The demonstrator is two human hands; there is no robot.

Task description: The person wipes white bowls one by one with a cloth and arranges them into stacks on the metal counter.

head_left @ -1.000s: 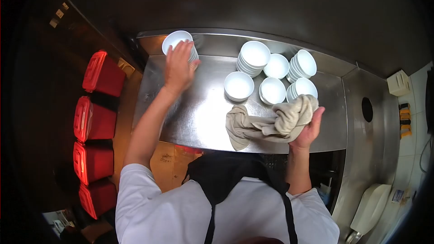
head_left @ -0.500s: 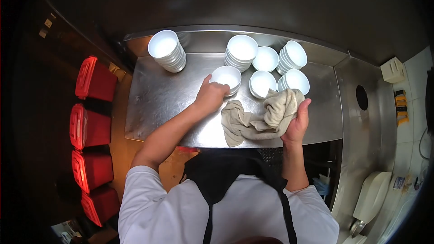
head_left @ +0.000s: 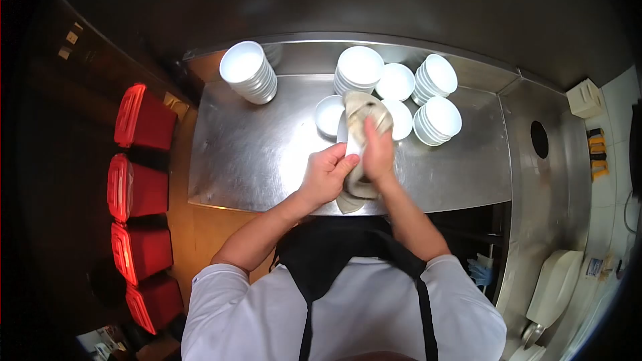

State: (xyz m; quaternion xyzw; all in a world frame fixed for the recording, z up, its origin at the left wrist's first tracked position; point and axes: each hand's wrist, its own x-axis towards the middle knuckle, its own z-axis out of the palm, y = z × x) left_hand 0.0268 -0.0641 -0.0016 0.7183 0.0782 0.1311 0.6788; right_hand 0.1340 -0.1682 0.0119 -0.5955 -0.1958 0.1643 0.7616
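My left hand (head_left: pixel 326 172) is closed on the edge of a white bowl (head_left: pixel 342 131), which is tilted on its side above the steel counter (head_left: pixel 261 154). In my right hand (head_left: pixel 379 155) is a beige cloth (head_left: pixel 361 104), pressed against the bowl and hiding much of it. The cloth's lower end hangs down toward the counter's front edge. Just behind my hands sits another white bowl (head_left: pixel 328 115). A further white bowl (head_left: pixel 401 120) is partly covered by the cloth and my right hand.
Stacks of white bowls stand along the back: a tall leaning stack (head_left: pixel 247 70) at left, a middle stack (head_left: pixel 360 70), a back right stack (head_left: pixel 436 75) and a front right stack (head_left: pixel 439 120). Red lidded bins (head_left: pixel 148 117) line the left side. A round hole (head_left: pixel 539 140) opens at right.
My left hand has lifted a bowl from the front pile and brought it closer to me. My right hand has moved left, bringing the cloth against the bowl.
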